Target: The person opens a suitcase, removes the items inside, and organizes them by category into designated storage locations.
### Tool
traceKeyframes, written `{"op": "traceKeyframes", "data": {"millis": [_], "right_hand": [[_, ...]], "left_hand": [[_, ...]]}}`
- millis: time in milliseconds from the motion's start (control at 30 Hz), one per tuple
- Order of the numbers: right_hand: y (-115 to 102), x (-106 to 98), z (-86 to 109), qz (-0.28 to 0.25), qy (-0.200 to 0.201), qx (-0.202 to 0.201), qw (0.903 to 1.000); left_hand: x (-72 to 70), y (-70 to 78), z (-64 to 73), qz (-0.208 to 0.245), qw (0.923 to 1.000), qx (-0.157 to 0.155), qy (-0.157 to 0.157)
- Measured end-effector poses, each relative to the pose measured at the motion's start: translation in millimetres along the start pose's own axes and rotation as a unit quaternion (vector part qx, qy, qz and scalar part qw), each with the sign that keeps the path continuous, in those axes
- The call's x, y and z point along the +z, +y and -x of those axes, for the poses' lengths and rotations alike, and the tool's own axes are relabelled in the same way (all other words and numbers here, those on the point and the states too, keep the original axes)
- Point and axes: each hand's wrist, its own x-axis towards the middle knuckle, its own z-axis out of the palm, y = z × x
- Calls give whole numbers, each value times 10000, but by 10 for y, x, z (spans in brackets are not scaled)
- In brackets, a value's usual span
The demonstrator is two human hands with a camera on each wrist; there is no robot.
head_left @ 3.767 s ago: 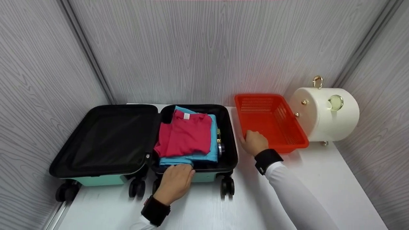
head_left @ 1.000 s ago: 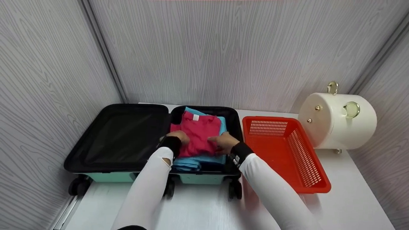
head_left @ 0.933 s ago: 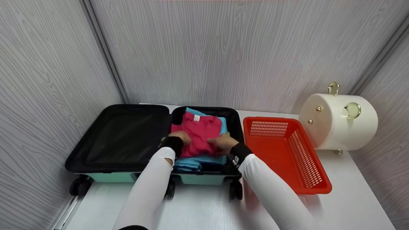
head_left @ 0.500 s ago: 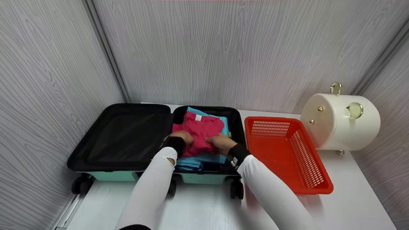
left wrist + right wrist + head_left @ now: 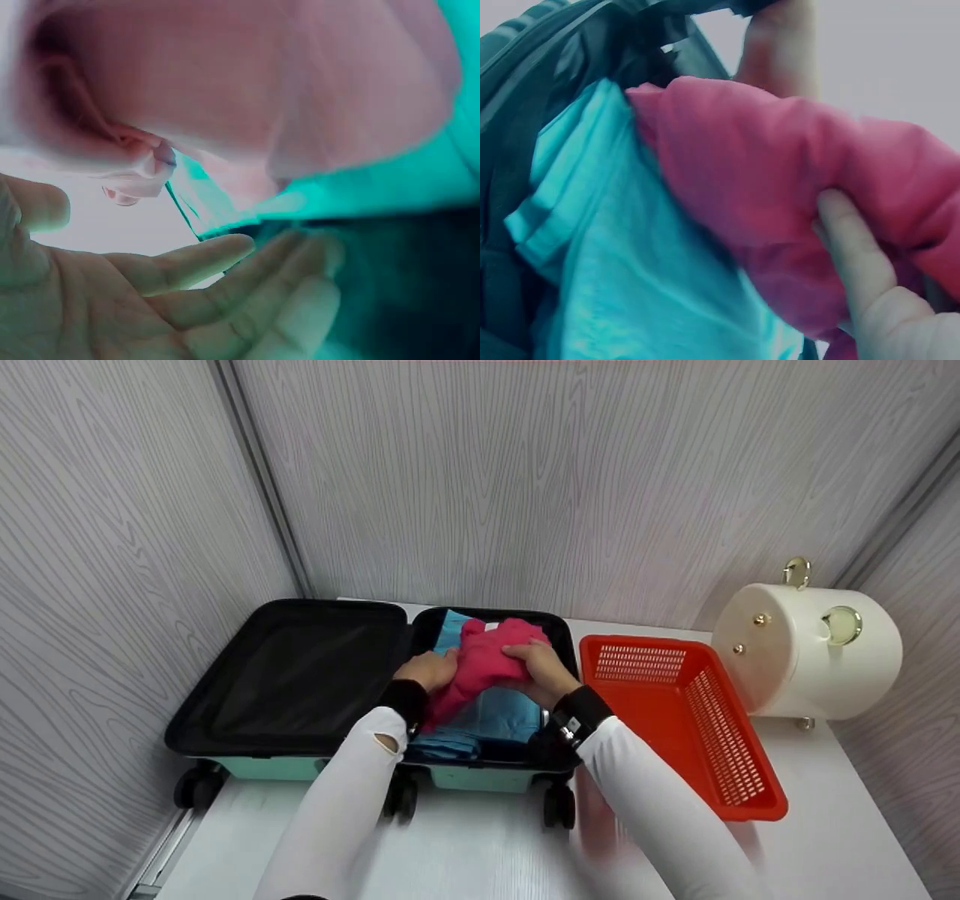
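Shirt [image 5: 484, 660]: pink, bunched, over the right half of the suitcase [image 5: 480, 780], with one end trailing to the near left of that half. White tag at its far edge.

Right hand [image 5: 546, 669]: at the right side of the suitcase's right half; thumb laid on top of the shirt, remaining fingers beneath, cloth pinched between.

Left hand [image 5: 426, 669]: near the join of the suitcase halves, at the shirt's left edge. Left-wrist view: fingers [image 5: 187, 262] nearly straight, thumb standing apart from them, blurred pink cloth above. How firmly it bears the cloth: cannot tell.

Blue cloth [image 5: 506, 716]: inside the suitcase's right half, under the shirt. Folded blue bundle [image 5: 446, 746] just nearer, along the suitcase's near wall.

Suitcase: mint shell, black lining, black casters along its near side, both halves laid out flat; left half [image 5: 292, 682] shows dark lining.

Basket [image 5: 724, 735]: red, slotted walls, just right of the suitcase.

Drum [image 5: 840, 660]: white, gold fittings, well right of the suitcase, beyond the basket.

Bench [image 5: 487, 847]: white, under the suitcase. Wall [image 5: 465, 495]: grey woodgrain, behind the suitcase.
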Motion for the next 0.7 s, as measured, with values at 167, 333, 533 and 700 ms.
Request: {"op": "traceKeyframes", "data": {"millis": [167, 333, 533, 700], "right_hand": [[-172, -49, 89, -323, -323, -460, 9979], [-311, -143, 192, -362, -807, -879, 9922], [-411, -356, 318, -46, -1137, -1069, 9877], [-434, -567, 416, -227, -1109, -1100, 9875]], "left_hand": [[102, 18, -153, 1106, 9924, 430, -332], [86, 253, 54, 2859, 9522, 548, -932], [44, 598, 371, 5030, 8500, 716, -1392], [165, 794, 415, 5546, 8110, 898, -1629]]}}
